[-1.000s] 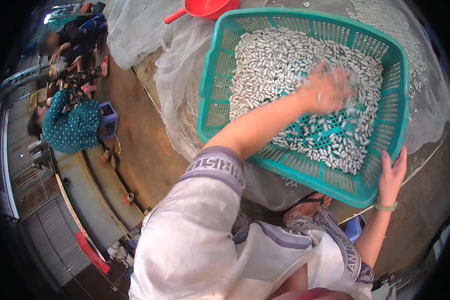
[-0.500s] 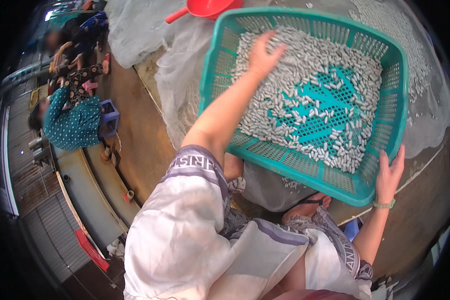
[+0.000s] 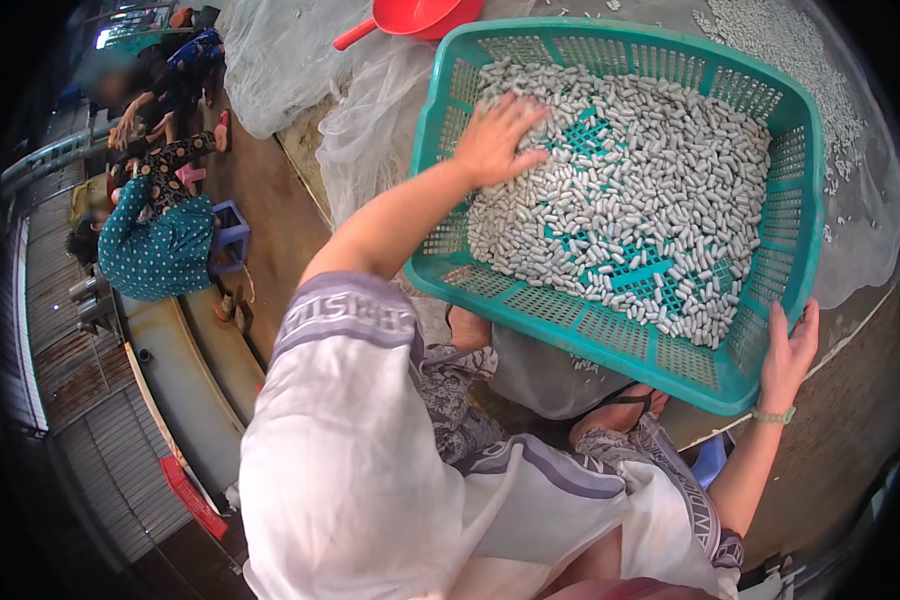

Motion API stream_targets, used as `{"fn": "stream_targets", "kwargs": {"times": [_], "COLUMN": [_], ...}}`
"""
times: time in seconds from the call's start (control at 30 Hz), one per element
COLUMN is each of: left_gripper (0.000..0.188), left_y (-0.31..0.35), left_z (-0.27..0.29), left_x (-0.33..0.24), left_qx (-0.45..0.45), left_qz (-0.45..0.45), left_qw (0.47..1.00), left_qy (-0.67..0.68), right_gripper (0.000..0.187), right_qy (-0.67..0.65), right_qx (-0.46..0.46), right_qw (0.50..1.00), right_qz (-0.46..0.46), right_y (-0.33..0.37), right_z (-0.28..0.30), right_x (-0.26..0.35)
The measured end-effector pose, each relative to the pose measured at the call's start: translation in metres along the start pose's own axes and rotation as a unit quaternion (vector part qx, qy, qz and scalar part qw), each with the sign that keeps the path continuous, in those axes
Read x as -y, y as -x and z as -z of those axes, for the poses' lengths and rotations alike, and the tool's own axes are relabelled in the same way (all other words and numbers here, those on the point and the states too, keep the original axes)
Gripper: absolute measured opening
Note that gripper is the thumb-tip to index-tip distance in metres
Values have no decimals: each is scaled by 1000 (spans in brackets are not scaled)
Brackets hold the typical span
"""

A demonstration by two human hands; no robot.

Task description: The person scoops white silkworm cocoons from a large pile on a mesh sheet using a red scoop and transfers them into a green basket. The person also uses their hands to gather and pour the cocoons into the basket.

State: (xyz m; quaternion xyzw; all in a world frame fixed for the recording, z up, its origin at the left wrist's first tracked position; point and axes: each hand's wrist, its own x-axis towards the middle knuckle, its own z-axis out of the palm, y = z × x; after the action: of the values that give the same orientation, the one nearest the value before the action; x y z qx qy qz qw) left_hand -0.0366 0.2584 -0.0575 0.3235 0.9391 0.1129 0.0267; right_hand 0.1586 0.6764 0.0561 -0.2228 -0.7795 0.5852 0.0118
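A green plastic basket (image 3: pixel 580 322) with perforated sides and a mesh bottom is in front of me, above my knees. Many small whitish-grey, capsule-shaped pieces (image 3: pixel 670 150) cover most of its bottom; green mesh shows through in patches. My left hand (image 3: pixel 500 142) lies palm down on the pieces at the basket's left side, fingers spread, with nothing visibly gripped. At the near right corner, my right hand (image 3: pixel 790 350) holds the basket's outer wall, thumb and fingers near the rim; part of its grip is hidden behind the basket.
A red scoop (image 3: pixel 410 22) lies beyond the basket on pale netting (image 3: pixel 280 70). More pieces (image 3: pixel 790 75) are spread on netting at the far right. To the left, a person in a dotted teal shirt (image 3: pixel 157 245) sits near a blue stool (image 3: pixel 232 235), with others behind.
My left hand has moved left and nearer across the basket. Pieces now cover much of the bare mesh in the middle. My right hand keeps its hold on the corner.
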Motion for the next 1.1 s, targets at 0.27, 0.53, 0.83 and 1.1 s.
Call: {"fn": "stream_targets", "kwargs": {"times": [0.27,0.53,0.83,1.1], "left_gripper": [64,64,64,57], "left_y": [47,-84,42,-91], "left_z": [6,-23,5,-11], "left_x": [-148,-97,-119,-110], "left_qx": [117,-67,97,47], "left_qz": [-157,-83,-180,-116], "left_qw": [970,994,975,990], "left_qy": [141,-14,90,60], "right_gripper": [23,22,22,23], "right_qy": [-23,4,-15,-16], "right_qx": [-2,9,-11,24], "right_qw": [1000,1000,1000,999], "right_qz": [-4,16,4,18], "right_y": [-3,-2,-5,-2], "right_z": [-7,-4,-4,-5], "right_x": [3,5,2,10]}}
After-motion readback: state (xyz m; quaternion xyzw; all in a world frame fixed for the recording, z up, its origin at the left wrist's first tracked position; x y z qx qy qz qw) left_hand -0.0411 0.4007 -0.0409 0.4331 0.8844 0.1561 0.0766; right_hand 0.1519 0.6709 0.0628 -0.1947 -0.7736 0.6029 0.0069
